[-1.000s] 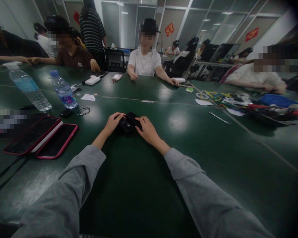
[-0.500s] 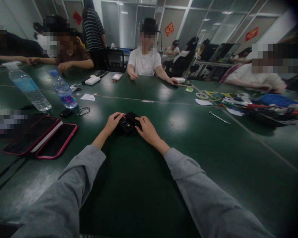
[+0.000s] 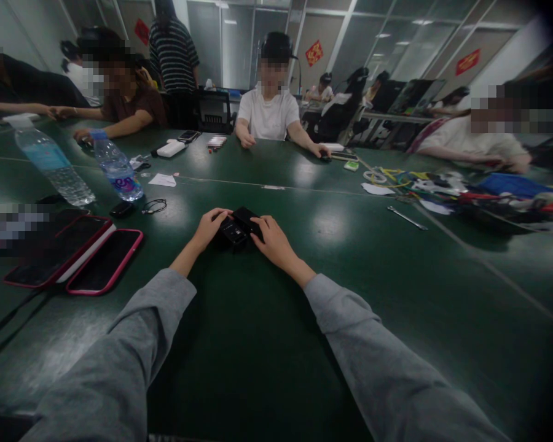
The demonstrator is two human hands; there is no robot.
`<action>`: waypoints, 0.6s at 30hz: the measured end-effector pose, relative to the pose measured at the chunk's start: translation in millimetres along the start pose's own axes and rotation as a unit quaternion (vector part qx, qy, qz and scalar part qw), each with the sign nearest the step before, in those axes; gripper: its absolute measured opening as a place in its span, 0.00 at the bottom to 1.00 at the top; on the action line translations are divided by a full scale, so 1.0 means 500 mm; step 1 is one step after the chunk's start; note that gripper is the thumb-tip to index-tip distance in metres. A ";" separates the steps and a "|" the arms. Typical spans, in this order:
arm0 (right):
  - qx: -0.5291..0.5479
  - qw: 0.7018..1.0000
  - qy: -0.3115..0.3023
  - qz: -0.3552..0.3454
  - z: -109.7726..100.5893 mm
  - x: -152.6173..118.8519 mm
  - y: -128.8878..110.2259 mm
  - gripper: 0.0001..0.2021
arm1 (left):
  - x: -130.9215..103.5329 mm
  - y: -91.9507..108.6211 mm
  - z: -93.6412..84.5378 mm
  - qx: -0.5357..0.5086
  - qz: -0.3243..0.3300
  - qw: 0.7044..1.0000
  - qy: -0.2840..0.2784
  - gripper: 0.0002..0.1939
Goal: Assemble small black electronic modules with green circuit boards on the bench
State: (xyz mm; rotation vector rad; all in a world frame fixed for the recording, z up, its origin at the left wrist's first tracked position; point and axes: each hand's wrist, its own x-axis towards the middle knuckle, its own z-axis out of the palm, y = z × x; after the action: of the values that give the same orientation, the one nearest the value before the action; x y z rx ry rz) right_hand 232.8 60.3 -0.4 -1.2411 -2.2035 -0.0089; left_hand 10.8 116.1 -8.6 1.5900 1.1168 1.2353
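A small black box-like object with pale print rests on the dark green table, between my hands. A second black piece, perhaps its lid, is tilted against its right side. My left hand is closed on the left edge of the black object, thumb on top. My right hand grips the right side of the black piece, fingers bent over it. Both palms face inward, and the undersides of the objects are hidden.
Left: two bottles, a red-framed phone, a black case, a thin cable. Right: a wrench and a heap of cables. Across the table sits a person in white; others sit at both sides.
My hands and the black objects have not visibly moved. At the far left, a seated person's arm has reached toward the bottle.
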 end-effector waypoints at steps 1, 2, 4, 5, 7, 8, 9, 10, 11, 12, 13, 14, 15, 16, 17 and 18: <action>0.001 1.000 -0.001 0.001 0.001 0.000 0.000 0.20 | 0.000 0.000 0.000 0.001 -0.001 1.000 0.000 0.17; 0.001 1.000 -0.001 0.001 0.001 0.000 0.000 0.20 | 0.001 0.000 0.000 0.002 -0.001 1.000 0.001 0.17; 0.003 1.000 0.001 -0.001 0.003 0.001 0.001 0.20 | 0.002 -0.001 0.000 0.003 0.000 1.000 0.002 0.17; 0.004 1.000 0.003 -0.002 0.003 0.000 0.001 0.20 | 0.003 -0.002 0.001 0.002 0.001 1.000 0.002 0.17; 0.006 1.000 0.003 -0.004 0.003 0.000 0.000 0.20 | 0.003 -0.003 0.001 -0.003 0.001 1.000 0.001 0.17; 0.007 1.000 0.002 -0.003 0.002 0.000 0.000 0.20 | 0.003 -0.003 0.001 -0.007 0.000 1.000 0.001 0.17; 0.007 1.000 0.001 -0.002 0.002 0.000 0.000 0.20 | 0.003 -0.003 0.001 -0.009 -0.001 1.000 0.002 0.17; 0.007 1.000 0.000 -0.001 0.001 0.000 0.000 0.20 | 0.003 -0.003 0.001 -0.011 -0.001 1.000 0.002 0.17; 0.006 1.000 -0.001 0.000 0.001 0.001 0.000 0.20 | 0.002 -0.003 0.002 -0.011 -0.001 1.000 0.002 0.17; 0.005 1.000 -0.001 0.000 0.001 0.001 0.000 0.20 | 0.001 -0.002 0.002 -0.011 0.000 1.000 0.003 0.17; 0.005 1.000 0.000 -0.001 0.001 0.001 0.000 0.20 | 0.001 -0.001 0.002 -0.009 0.002 1.000 0.004 0.17; 0.005 1.000 0.000 -0.001 0.001 0.001 0.000 0.20 | 0.000 -0.001 0.002 -0.008 0.003 1.000 0.005 0.17; 0.004 1.000 0.001 -0.002 0.001 0.001 0.000 0.20 | 0.000 0.000 0.002 -0.006 0.003 1.000 0.004 0.17; 0.004 1.000 0.001 -0.003 0.000 0.001 -0.001 0.20 | 0.000 0.000 0.002 -0.004 0.002 1.000 0.005 0.17; 0.004 1.000 0.000 -0.004 0.000 0.000 -0.001 0.20 | 0.000 0.001 0.002 -0.003 0.000 1.000 0.005 0.17; 0.003 1.000 -0.001 -0.004 0.000 0.000 -0.001 0.20 | 0.000 0.001 0.002 -0.002 -0.001 1.000 0.004 0.17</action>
State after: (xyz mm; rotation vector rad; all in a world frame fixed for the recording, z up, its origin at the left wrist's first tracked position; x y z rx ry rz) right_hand 232.3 60.2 -0.2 -1.2305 -2.2076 -0.0054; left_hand 11.7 115.7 -8.4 1.5813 1.1203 1.2426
